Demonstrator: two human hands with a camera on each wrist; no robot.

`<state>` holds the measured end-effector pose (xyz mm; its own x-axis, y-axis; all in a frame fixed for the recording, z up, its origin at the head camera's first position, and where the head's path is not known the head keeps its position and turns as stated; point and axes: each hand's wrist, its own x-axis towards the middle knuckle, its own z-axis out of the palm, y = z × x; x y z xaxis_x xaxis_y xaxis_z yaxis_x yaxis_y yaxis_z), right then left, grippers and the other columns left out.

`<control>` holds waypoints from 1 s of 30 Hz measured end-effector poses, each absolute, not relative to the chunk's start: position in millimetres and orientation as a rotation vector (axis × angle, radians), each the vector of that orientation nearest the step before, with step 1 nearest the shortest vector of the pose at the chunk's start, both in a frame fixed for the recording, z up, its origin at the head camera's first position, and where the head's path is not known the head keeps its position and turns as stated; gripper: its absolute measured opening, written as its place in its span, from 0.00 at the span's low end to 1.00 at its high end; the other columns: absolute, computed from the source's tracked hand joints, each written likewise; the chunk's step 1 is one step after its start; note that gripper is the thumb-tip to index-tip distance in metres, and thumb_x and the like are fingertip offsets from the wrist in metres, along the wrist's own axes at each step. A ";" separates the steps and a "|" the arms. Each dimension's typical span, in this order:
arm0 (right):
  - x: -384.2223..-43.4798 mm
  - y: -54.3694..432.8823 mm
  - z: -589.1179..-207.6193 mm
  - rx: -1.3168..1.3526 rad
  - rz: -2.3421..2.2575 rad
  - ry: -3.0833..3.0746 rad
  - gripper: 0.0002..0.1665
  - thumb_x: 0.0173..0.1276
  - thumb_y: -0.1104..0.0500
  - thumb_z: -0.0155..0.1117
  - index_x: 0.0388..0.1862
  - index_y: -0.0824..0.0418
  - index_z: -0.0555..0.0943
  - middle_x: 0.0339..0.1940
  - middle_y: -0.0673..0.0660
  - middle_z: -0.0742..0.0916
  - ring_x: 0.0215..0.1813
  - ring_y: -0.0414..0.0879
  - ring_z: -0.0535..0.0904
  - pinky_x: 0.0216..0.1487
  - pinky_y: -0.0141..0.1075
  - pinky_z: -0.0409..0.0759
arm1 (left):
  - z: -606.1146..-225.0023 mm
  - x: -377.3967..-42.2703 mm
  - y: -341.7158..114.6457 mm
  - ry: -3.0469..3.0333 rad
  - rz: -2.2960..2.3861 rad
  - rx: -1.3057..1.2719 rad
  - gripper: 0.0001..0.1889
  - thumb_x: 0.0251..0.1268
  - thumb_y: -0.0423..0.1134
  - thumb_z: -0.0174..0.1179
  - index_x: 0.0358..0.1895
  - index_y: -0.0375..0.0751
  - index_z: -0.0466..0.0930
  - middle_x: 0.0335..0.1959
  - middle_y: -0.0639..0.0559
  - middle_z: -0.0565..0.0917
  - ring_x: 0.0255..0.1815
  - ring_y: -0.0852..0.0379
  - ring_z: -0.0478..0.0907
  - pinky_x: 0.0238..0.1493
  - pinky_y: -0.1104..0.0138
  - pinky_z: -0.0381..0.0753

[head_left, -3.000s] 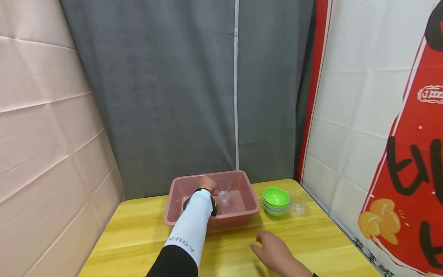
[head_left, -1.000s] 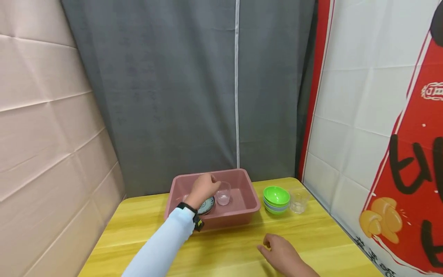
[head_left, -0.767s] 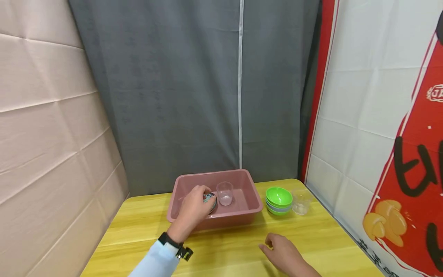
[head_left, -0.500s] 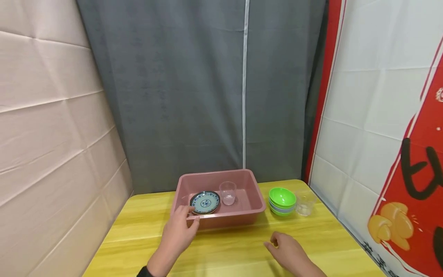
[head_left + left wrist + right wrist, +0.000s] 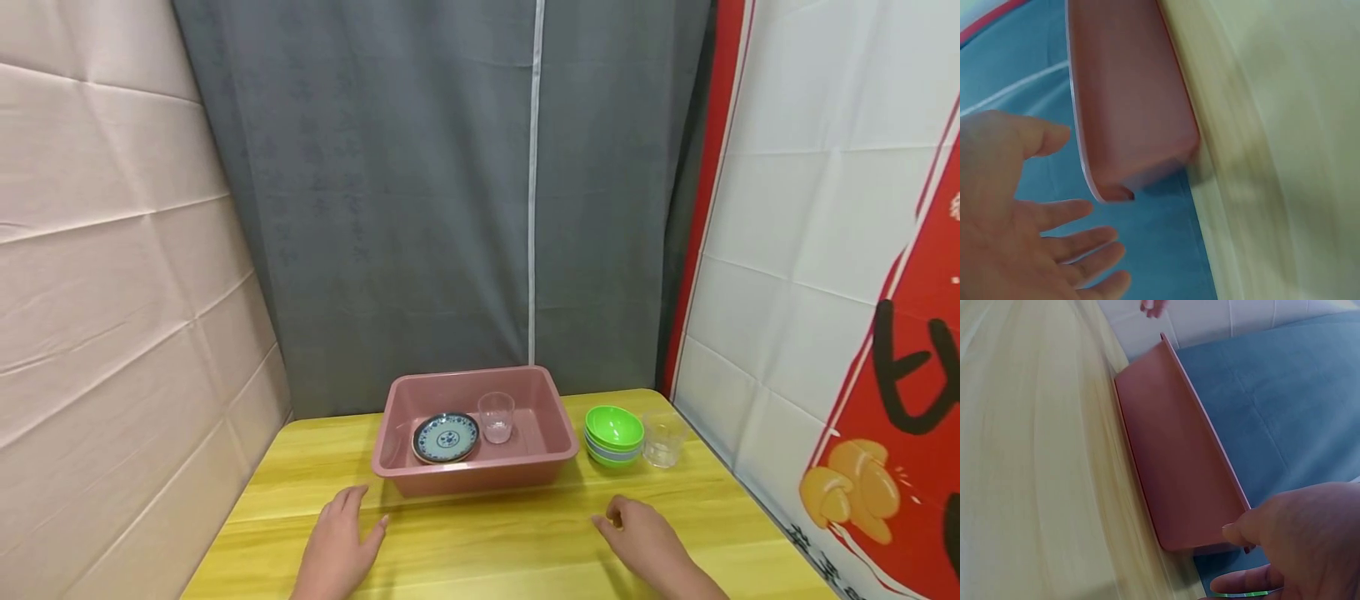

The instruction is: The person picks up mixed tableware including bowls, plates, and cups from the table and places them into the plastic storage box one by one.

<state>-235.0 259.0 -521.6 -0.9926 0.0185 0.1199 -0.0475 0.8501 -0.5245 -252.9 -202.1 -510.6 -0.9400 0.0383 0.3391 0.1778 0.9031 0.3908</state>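
My left hand (image 5: 341,546) hovers in front of the basin's left corner, its fingers straight and spread; the left wrist view shows the palm holding nothing. To the right, my right hand (image 5: 647,542) hangs over the table with loosely bent fingers and nothing in them. Between and beyond the hands stands a pink plastic basin (image 5: 480,477). Inside it, on the left, lies a small blue-patterned plate (image 5: 446,437), seemingly atop another. Beside the plate a clear cup (image 5: 497,417) stands upright. Nearest to the right hand, outside the basin, is a stack of green and grey bowls (image 5: 613,433).
Another clear cup (image 5: 663,440) stands against the bowls' right side. The yellow wood-grain table (image 5: 465,542) ends at a grey curtain (image 5: 405,208) behind the basin. Pale cloth walls close in the left and right sides, the right one with a red banner (image 5: 900,400).
My left hand has come out of the basin and moved back toward me and left, uncovering the plate. The right hand stays nearly still. The head view has turned slightly left.
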 end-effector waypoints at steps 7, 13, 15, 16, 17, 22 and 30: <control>-239.4 266.9 -522.7 0.010 0.829 -2.905 0.17 0.77 0.47 0.75 0.39 0.60 0.84 0.30 0.48 0.84 0.32 0.46 0.76 0.36 0.47 0.81 | -525.6 -257.1 -216.9 -2.851 -0.526 -0.110 0.41 0.71 0.54 0.74 0.73 0.23 0.74 0.70 0.19 0.75 0.70 0.20 0.74 0.68 0.30 0.76; -246.5 274.8 -520.6 -0.001 0.819 -2.890 0.16 0.78 0.48 0.73 0.37 0.60 0.84 0.28 0.49 0.83 0.31 0.46 0.75 0.34 0.45 0.79 | -531.4 -258.7 -221.9 -2.877 -0.524 -0.080 0.41 0.72 0.54 0.74 0.74 0.24 0.74 0.71 0.19 0.74 0.71 0.20 0.73 0.66 0.29 0.76; -252.9 283.5 -516.1 -0.009 0.792 -2.875 0.17 0.78 0.49 0.72 0.36 0.60 0.83 0.28 0.49 0.83 0.30 0.46 0.75 0.33 0.45 0.78 | -532.7 -258.9 -222.2 -2.875 -0.524 -0.080 0.41 0.72 0.55 0.74 0.73 0.23 0.75 0.71 0.19 0.75 0.71 0.19 0.73 0.65 0.28 0.76; -256.7 288.8 -512.8 -0.012 0.784 -2.867 0.17 0.79 0.49 0.71 0.34 0.60 0.83 0.27 0.50 0.83 0.30 0.47 0.74 0.32 0.45 0.76 | -533.8 -259.2 -222.5 -2.878 -0.527 -0.080 0.41 0.72 0.55 0.73 0.73 0.23 0.75 0.71 0.19 0.74 0.71 0.19 0.73 0.66 0.29 0.76; -261.0 294.9 -509.3 -0.020 0.770 -2.862 0.18 0.79 0.49 0.71 0.34 0.60 0.83 0.27 0.50 0.82 0.29 0.47 0.74 0.31 0.44 0.75 | -534.7 -259.4 -222.6 -2.886 -0.527 -0.078 0.41 0.72 0.55 0.73 0.73 0.23 0.75 0.71 0.19 0.74 0.70 0.19 0.73 0.65 0.29 0.77; -285.8 332.4 -488.8 -0.103 0.752 -2.863 0.22 0.80 0.49 0.65 0.27 0.60 0.80 0.23 0.52 0.76 0.26 0.48 0.71 0.28 0.41 0.68 | -538.4 -261.3 -223.5 -2.931 -0.529 -0.058 0.42 0.72 0.57 0.73 0.72 0.22 0.75 0.70 0.18 0.75 0.69 0.19 0.73 0.63 0.28 0.78; -322.8 391.3 -465.0 -0.216 0.637 -2.952 0.26 0.82 0.50 0.59 0.35 0.74 0.83 0.29 0.61 0.82 0.32 0.54 0.77 0.32 0.45 0.76 | -536.8 -259.4 -221.6 -2.887 -0.505 -0.101 0.39 0.70 0.54 0.75 0.70 0.24 0.78 0.68 0.22 0.77 0.67 0.21 0.76 0.61 0.27 0.79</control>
